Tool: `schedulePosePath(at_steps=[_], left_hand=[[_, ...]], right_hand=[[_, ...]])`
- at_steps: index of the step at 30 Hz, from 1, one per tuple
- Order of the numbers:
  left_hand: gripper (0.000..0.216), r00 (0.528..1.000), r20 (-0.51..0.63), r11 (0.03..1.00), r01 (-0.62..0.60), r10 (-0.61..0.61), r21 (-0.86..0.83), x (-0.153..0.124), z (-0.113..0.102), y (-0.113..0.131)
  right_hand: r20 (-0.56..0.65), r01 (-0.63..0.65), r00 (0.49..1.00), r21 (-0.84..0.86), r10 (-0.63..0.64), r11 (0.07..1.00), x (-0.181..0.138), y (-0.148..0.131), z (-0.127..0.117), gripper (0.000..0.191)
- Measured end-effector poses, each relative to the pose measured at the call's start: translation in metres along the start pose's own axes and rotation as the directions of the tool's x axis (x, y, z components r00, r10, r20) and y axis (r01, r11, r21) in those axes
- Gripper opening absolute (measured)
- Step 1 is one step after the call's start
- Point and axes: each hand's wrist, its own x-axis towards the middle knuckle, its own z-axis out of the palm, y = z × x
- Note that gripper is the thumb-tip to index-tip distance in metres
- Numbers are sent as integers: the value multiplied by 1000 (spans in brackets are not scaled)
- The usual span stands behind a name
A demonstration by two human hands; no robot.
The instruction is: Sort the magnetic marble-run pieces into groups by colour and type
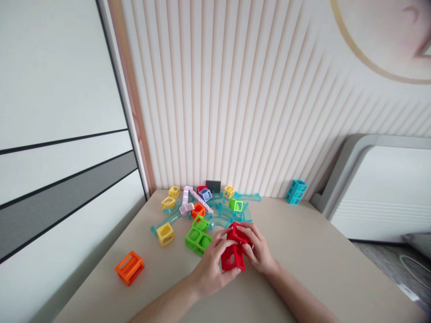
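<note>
Both my hands meet over two red open-frame cubes point(234, 252) near the middle of the beige table point(303, 269). My left hand point(212, 264) wraps its fingers round the lower red cube from the left. My right hand point(257, 249) grips the upper red cube from the right, fingers curled over its top. The two red cubes touch each other, one stacked slightly behind and above the other. A block of joined green cubes point(198, 237) lies just left of my left hand's fingertips.
An orange cube point(129, 268) sits alone near the table's left edge. Yellow cubes point(165, 233), a pink ramp point(191, 202), clear teal track curves point(224, 217) and more coloured cubes crowd the back centre. A teal cube stack point(296, 192) stands by the wall at right.
</note>
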Motion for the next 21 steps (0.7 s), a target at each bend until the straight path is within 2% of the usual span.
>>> schedulePosePath(at_steps=[6,12,16,21], left_hand=[[47,997,-62,968,31,-48,-249,3,-3,2],[49,982,-60,851,123,-178,-511,6,-3,5],[50,968,-7,782,199,-252,-591,8,-8,7],[50,960,1,715,211,-282,-667,6,-6,-3]], right_hand=[[-25,10,1000,16,-10,1000,3,-2,-2,38],[-31,10,999,28,-10,1000,5,-4,-2,34],[-47,27,999,5,-26,1000,7,-4,-1,27],[-72,27,997,-76,-32,997,7,-5,0,21]])
